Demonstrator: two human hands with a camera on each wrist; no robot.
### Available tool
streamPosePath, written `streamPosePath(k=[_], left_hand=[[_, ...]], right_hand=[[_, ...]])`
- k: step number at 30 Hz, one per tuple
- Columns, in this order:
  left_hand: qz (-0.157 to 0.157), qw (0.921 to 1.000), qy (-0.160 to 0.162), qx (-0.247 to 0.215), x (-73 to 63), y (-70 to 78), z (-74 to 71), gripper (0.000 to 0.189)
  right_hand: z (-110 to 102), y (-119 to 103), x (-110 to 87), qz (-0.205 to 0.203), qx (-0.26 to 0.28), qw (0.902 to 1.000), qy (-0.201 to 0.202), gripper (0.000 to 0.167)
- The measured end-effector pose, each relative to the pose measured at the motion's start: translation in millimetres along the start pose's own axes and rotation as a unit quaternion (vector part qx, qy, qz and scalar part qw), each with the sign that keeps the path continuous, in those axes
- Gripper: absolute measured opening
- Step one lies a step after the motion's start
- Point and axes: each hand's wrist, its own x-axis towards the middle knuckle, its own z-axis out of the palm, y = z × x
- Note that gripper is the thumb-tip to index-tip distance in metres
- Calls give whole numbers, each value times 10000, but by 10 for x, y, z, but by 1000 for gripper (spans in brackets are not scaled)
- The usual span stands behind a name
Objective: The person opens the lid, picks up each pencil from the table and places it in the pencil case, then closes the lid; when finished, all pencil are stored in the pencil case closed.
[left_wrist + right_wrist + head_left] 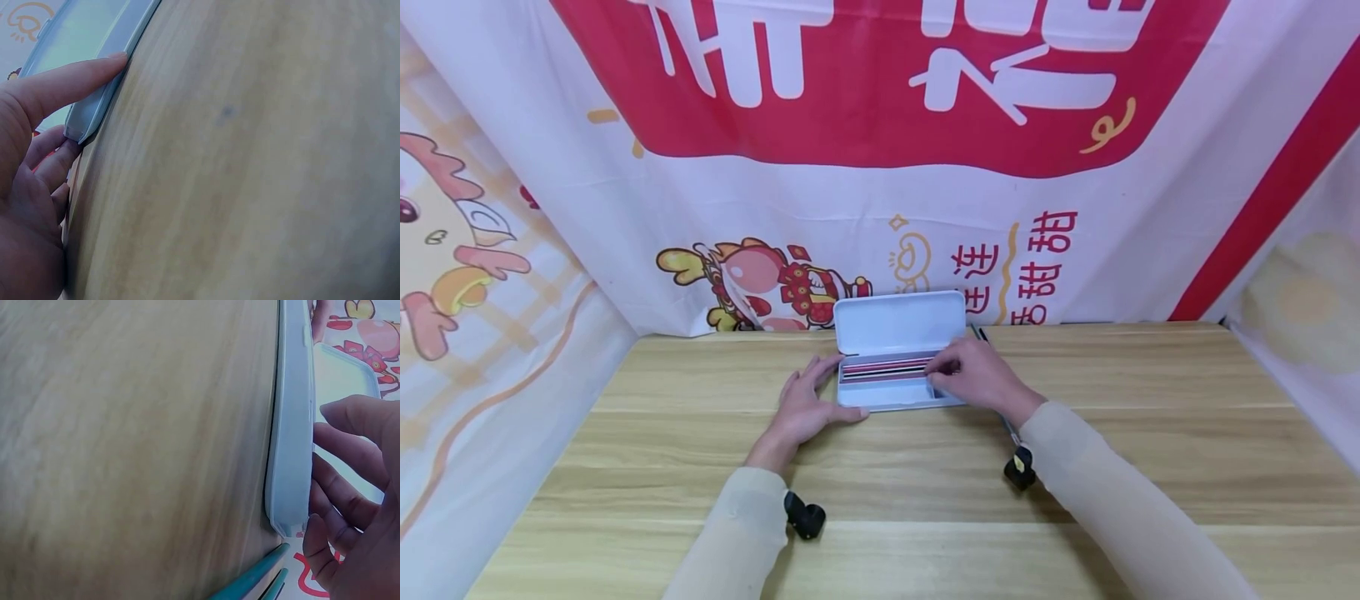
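A light blue pencil case (pixel 887 398) lies on the wooden table with its lid (pixel 901 323) raised. Several thin pencils (pixel 880 372), some pink and one dark, lie lengthwise inside. My left hand (pixel 805 410) holds the case's left end, thumb on the front rim and fingers round the back corner. Over the right end, my right hand (pixel 977 375) reaches in with bent fingers. The right wrist view shows its thumb and forefinger a little apart, while the case wall hides the other fingertips; I cannot tell whether they hold a pencil.
Teal pencils (pixel 253 575) lie on the table (pixel 910 483) beside the case's right end, partly under my right forearm. A printed cloth (pixel 820 192) hangs right behind the case, along the table's back edge. Small black cameras (pixel 805 515) sit at both wrists.
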Motion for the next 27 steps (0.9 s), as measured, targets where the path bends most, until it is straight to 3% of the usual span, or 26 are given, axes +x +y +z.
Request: streamPosePath(k=[6,12,20,27], left_hand=[[14,10000,-6,-17,4,-8,10,96],[18,10000,1,58,-1,-9,3,97],[-20,10000,-21,45,-4,-18,-3,96],[52,10000,-44,38,10,-18,1,95]], right_hand=[[-100,33,-55,113,399,9987,299,20],[-308,9,-185,487,780,9947,468,27],[-524,96,-427,1111,1751,9771,485,37],[-576,224,-644,1262,2392,9609,596,45]])
